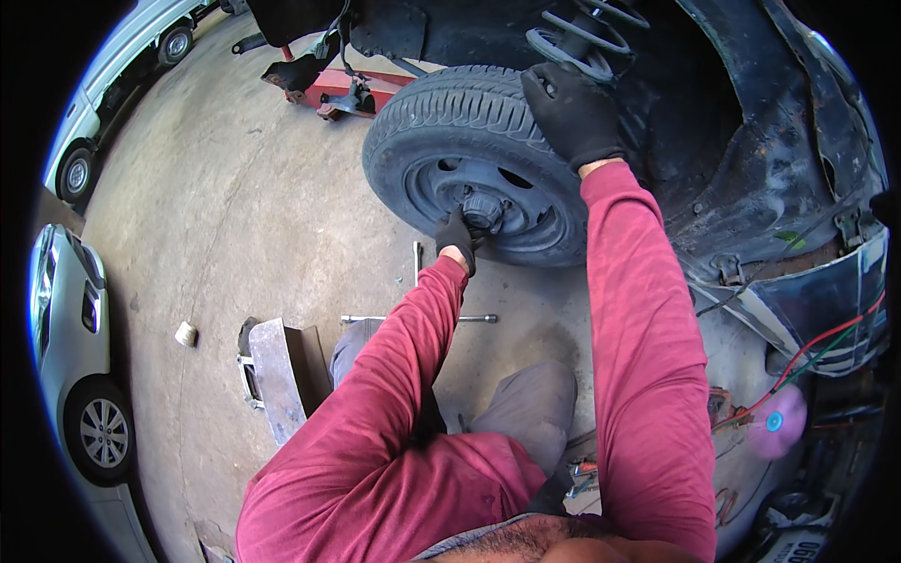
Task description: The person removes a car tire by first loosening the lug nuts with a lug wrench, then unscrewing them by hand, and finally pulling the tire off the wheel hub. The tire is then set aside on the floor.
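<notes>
A car wheel [404, 150] with a grey steel rim is upright beneath the dark wheel well and coil spring [587, 52]. My black-gloved right hand [570, 117] grips the top of the tire at its right side, fingers curled over the tread. Lower down, my gloved left hand [458, 235] has its fingers curled at the hub [482, 211]; exactly what they hold there is hidden. A cross wrench [474, 319] lies on the floor below the wheel, partly covered by my left arm.
A red jack [375, 89] is behind the wheel. A grey metal piece [282, 375] and white cup-like item [186, 334] lie left. Silver car [70, 319] and white vehicle [103, 94] stand at far left. Wires [817, 342] and a pink disc-like object [765, 432] are right.
</notes>
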Tool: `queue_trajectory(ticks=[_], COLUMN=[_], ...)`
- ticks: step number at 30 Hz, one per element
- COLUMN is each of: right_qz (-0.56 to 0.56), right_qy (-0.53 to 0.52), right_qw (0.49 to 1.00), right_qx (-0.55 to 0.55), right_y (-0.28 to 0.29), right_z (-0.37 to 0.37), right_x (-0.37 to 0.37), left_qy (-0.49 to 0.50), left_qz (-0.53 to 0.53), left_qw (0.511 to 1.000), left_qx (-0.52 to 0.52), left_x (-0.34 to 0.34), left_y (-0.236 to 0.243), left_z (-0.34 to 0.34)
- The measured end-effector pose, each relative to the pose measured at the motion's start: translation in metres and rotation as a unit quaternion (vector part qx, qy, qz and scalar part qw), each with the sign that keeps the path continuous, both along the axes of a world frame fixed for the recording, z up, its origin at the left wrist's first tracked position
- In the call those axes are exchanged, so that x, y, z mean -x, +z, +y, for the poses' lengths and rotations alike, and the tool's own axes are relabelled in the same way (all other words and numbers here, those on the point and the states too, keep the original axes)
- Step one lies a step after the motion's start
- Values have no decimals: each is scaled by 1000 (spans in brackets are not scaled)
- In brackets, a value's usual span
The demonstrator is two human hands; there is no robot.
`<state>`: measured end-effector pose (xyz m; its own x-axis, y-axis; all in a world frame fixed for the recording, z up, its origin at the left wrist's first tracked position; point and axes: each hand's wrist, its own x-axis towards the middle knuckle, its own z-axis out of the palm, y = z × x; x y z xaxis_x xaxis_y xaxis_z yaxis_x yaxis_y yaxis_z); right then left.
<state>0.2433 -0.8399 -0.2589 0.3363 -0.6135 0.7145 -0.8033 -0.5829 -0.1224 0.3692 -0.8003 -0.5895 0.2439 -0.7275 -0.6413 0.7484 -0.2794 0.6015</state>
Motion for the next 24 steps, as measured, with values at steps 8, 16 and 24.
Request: queue_trajectory(ticks=[8,16,24], right_qz=[1,3,1], right_qy=[-8,-13,-14], right_qw=[999,1000,1000], right_qx=[-51,-20,-14], right_y=[1,-1,-3], right_z=[0,-2,-3], right_x=[2,2,2], left_qy=[9,-42,-29], left_qz=[2,50,40], left_qw=[1000,998,998], left_qx=[4,-11,-42], left_x=[2,-1,2], left_y=[-3,4,18], left_z=[2,5,10])
